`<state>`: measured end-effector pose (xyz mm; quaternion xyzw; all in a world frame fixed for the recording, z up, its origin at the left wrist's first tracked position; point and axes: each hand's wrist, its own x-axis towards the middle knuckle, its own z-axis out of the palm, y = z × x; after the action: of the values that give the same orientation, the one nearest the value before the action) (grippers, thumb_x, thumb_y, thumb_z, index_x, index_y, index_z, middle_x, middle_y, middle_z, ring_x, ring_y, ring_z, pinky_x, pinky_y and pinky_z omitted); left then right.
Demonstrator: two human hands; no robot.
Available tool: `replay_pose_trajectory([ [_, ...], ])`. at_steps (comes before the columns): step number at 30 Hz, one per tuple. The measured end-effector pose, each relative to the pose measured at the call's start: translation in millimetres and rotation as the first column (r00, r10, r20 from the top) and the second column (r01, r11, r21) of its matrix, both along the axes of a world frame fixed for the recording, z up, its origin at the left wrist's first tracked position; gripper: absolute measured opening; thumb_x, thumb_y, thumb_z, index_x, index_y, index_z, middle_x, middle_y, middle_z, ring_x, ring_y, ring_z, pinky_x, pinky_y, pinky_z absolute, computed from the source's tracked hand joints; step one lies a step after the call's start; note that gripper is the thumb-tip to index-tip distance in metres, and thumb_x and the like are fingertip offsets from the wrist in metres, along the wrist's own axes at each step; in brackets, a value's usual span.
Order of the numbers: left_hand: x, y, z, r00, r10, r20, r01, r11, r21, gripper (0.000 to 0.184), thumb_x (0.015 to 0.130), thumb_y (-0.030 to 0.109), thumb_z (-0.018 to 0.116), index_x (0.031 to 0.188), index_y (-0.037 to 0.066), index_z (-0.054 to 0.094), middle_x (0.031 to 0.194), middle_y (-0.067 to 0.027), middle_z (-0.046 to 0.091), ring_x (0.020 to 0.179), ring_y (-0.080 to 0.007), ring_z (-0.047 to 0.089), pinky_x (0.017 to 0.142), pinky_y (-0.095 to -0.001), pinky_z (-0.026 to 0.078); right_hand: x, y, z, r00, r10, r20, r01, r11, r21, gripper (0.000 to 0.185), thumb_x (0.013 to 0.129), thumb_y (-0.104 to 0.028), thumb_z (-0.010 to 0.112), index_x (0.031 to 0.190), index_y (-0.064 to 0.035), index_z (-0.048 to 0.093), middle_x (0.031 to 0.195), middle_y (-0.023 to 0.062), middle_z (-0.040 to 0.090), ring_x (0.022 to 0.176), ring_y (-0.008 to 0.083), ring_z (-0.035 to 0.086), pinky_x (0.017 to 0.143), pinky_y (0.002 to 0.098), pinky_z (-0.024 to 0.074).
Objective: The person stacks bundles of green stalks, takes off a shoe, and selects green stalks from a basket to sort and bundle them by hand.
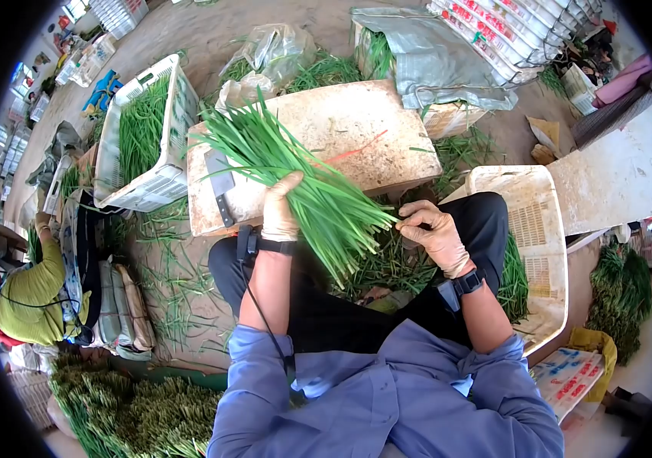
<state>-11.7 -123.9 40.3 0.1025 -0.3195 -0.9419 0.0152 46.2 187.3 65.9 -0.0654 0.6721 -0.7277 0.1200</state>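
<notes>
A thick bunch of garlic chives (333, 210) slants over my lap, its leaf tips over the board and its pale cut ends toward me. My left hand (281, 208), in a thin pale glove, is closed around the middle of the bunch. At the cut ends, my right hand (436, 238), also gloved, pinches with thumb and forefinger at the tip of a stalk. Beyond my left hand a cleaver (220, 182) lies flat on the stained white board (356, 114), its black handle toward me.
A white crate (167, 164) of chives stands left of the board, another crate (555, 252) at my right. Heaped bunches (142, 404) lie at lower left. A co-worker in a yellow-green top (35, 298) sits at far left. Loose leaves litter the floor (177, 282).
</notes>
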Motion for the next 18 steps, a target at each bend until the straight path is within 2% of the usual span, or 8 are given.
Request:
replay_pose_trajectory([
  [2,3.0,-4.8,11.3,0.999,0.024,-0.024,-0.023,0.999,0.043,0.025,0.089,0.005,0.072,0.113,-0.001,0.068,0.096,-0.0134,0.074,0.082,-0.0276,0.073,0.078,-0.0414,0.063,1.0,8.9,0.2,0.998,-0.061,0.019,0.060,0.996,0.061,0.004,0.095,-0.005,0.078,0.091,-0.0026,0.077,0.100,0.0023,0.069,0.084,0.0124,0.066,0.082,0.0264,0.0527],
  [3,0.6,-10.6,12.4,1.000,0.013,-0.009,-0.012,0.992,0.123,0.026,0.088,0.005,0.073,0.113,0.000,0.068,0.095,-0.0125,0.074,0.082,-0.0274,0.073,0.078,-0.0405,0.063,3.6,14.9,-3.9,0.985,-0.122,0.118,0.099,0.978,0.186,0.016,0.097,-0.016,0.078,0.092,-0.0016,0.077,0.086,0.0011,0.068,0.081,0.0138,0.066,0.078,0.0280,0.0526],
  [5,-5.9,-24.2,1.5,0.996,0.084,-0.021,-0.083,0.996,0.027,0.030,0.088,0.008,0.072,0.116,-0.001,0.067,0.098,-0.0149,0.073,0.087,-0.0301,0.072,0.085,-0.0440,0.062,2.6,35.9,-23.6,0.990,0.129,0.061,-0.141,0.804,0.578,0.031,0.098,-0.033,0.077,0.097,-0.0017,0.078,0.079,0.0033,0.071,0.080,0.0145,0.068,0.076,0.0308,0.0536],
  [6,-7.5,-25.5,1.5,0.991,0.129,-0.025,-0.127,0.990,0.065,0.028,0.089,0.004,0.074,0.115,0.000,0.067,0.096,-0.0128,0.073,0.082,-0.0287,0.072,0.081,-0.0419,0.063,5.5,31.4,-18.7,0.963,0.193,0.188,-0.268,0.766,0.584,0.042,0.097,-0.043,0.076,0.101,-0.0015,0.077,0.085,0.0096,0.075,0.079,0.0180,0.071,0.077,0.0333,0.0550],
  [9,-9.3,-24.1,-0.5,0.988,0.157,-0.008,-0.155,0.980,0.122,0.028,0.089,0.005,0.074,0.116,0.000,0.067,0.097,-0.0134,0.073,0.085,-0.0295,0.072,0.082,-0.0430,0.063,13.2,3.2,-5.9,0.965,0.208,-0.160,-0.030,0.693,0.720,0.032,0.094,-0.034,0.078,0.100,-0.0027,0.077,0.088,0.0130,0.075,0.080,0.0259,0.074,0.075,0.0356,0.0573],
  [11,-5.2,-22.0,-1.2,0.992,0.126,-0.011,-0.123,0.980,0.157,0.029,0.089,0.006,0.075,0.116,0.001,0.067,0.099,-0.0129,0.073,0.087,-0.0292,0.072,0.083,-0.0434,0.063,12.2,-17.3,-1.6,0.964,0.142,-0.225,0.017,0.812,0.584,0.025,0.087,-0.022,0.083,0.100,-0.0022,0.076,0.091,0.0127,0.075,0.078,0.0244,0.073,0.072,0.0340,0.0581],
  [13,-3.9,-20.1,2.1,0.995,0.093,-0.024,-0.087,0.978,0.187,0.030,0.089,0.007,0.075,0.117,0.002,0.067,0.101,-0.0123,0.073,0.089,-0.0289,0.072,0.084,-0.0438,0.063,11.8,-38.0,0.0,0.953,0.069,-0.296,0.103,0.842,0.530,0.026,0.085,-0.023,0.085,0.099,-0.0027,0.076,0.090,0.0125,0.074,0.074,0.0225,0.073,0.070,0.0337,0.0585],
  [18,-3.0,-18.3,1.6,0.995,0.092,-0.046,-0.083,0.983,0.163,0.032,0.087,0.008,0.075,0.117,0.001,0.065,0.099,-0.0144,0.073,0.087,-0.0302,0.072,0.083,-0.0446,0.062,7.0,-61.2,-12.1,0.947,-0.029,-0.321,0.235,0.744,0.626,0.025,0.084,-0.029,0.084,0.086,-0.0048,0.077,0.080,0.0146,0.074,0.069,0.0309,0.072,0.066,0.0370,0.0582],
])
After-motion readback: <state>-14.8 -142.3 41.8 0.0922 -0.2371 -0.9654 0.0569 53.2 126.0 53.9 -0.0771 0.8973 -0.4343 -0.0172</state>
